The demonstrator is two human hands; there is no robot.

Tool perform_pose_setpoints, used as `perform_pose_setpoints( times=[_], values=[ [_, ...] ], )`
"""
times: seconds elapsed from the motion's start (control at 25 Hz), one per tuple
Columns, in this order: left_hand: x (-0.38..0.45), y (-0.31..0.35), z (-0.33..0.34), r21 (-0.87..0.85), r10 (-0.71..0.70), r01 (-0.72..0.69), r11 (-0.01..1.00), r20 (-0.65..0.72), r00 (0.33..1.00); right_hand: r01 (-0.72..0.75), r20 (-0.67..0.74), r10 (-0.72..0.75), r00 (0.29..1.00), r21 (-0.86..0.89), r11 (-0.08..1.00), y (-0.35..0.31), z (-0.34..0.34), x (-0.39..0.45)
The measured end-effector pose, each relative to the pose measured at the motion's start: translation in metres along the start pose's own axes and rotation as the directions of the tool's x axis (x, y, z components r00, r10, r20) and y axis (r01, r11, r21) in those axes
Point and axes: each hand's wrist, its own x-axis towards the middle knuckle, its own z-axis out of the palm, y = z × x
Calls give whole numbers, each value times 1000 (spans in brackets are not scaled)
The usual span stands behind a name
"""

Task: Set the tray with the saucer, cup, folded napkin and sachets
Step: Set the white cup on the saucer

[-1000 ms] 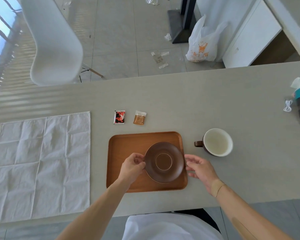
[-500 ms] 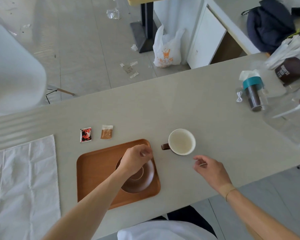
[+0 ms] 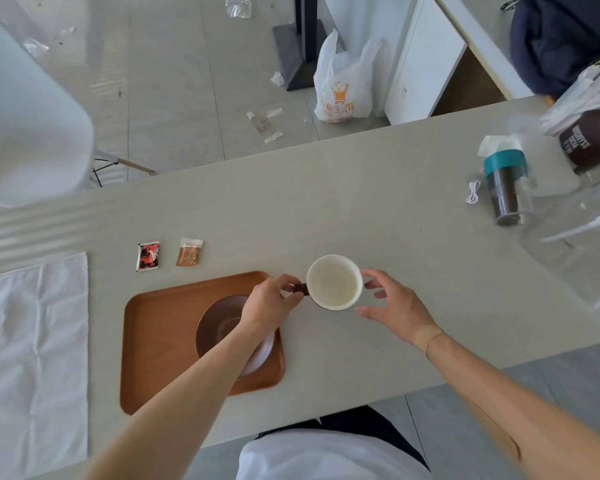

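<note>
Counter [image 3: 378, 202] | saucer [image 3: 219, 323] on tray [image 3: 160, 341] | left hand [image 3: 269, 303] pinching cup [image 3: 334, 282] handle | right hand [image 3: 395, 306] spread, right of cup

Pale tiled floor [image 3: 174, 81], white chair [image 3: 32, 116], white cabinet [image 3: 420, 64] beyond the counter [image 3: 378, 202].

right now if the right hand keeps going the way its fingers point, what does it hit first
The right hand points left at the cup; its fingertips sit just off the cup's right side, so it would probably meet the cup first.
</note>
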Motion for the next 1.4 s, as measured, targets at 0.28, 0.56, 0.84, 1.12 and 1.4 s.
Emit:
perform_pose_setpoints(
  times=[0.28,0.56,0.84,1.12,1.4],
  values=[
    [10,6,5,38,-50,46,998,104,993,12,-3,-16,1000,-514,858,48,1,7],
    [6,12,2,-36,-96,102,994,132,987,12,49,26,998,-644,765,74,29,4],
    [-38,-8,-32,-198,-115,115,973,13,993,10,45,29,999,-695,719,61,65,7],
    [-102,-72,-77,-259,-236,214,942,-58,970,74,85,-20,996,-707,704,18,127,3],
    [-126,-110,-85,-306,-286,253,918,-69,956,7,-1,-11,1000,-698,716,7,151,-10]
  ],
)
